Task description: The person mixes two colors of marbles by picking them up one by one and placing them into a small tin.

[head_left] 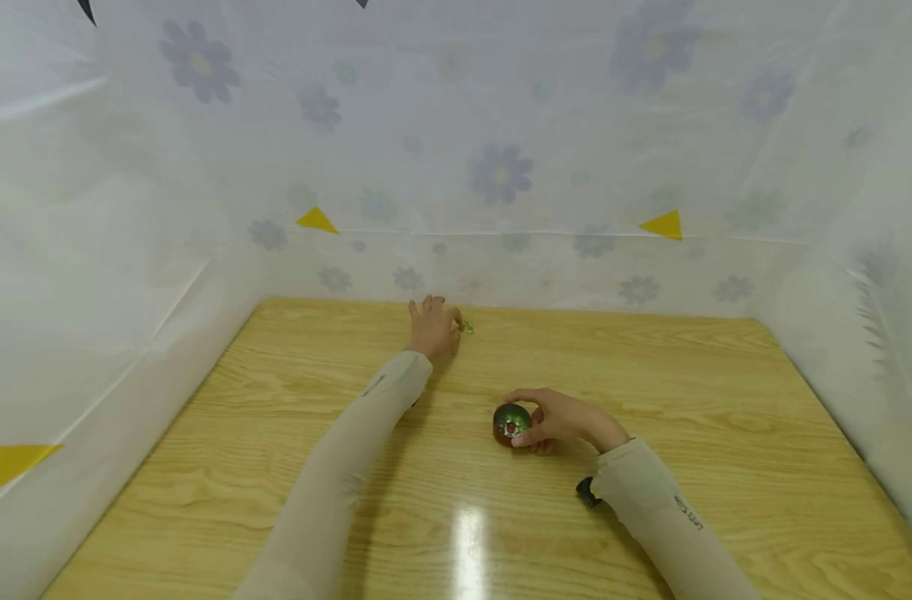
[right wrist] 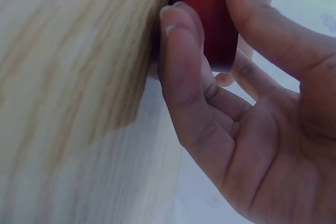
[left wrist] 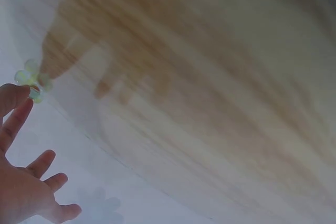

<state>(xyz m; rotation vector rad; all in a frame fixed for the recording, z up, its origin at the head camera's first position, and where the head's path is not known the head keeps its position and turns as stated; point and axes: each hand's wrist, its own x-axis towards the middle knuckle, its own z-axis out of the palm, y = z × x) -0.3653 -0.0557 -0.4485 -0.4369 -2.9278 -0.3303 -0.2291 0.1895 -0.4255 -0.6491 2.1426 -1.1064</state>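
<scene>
Near the far edge of the table, my left hand [head_left: 433, 328] pinches a small clear yellow-green flower-shaped piece [head_left: 467, 327] between thumb and index finger. The left wrist view shows its rounded, see-through petals at the fingertips, while the other fingers spread apart. Closer in and to the right, my right hand [head_left: 564, 419] holds a round, shiny object [head_left: 507, 421], dark green on top and red lower down, with a small red spot in the middle of the top. Its smooth red side [right wrist: 207, 19] shows between thumb and fingers in the right wrist view, close against the table.
The wood-grain table [head_left: 276, 500] is enclosed by white sheeting [head_left: 456, 125] printed with flowers at the back. Yellow triangles [head_left: 662, 224] mark the sheeting. A black wrist device [head_left: 588, 492] sits at the right sleeve, low over the table.
</scene>
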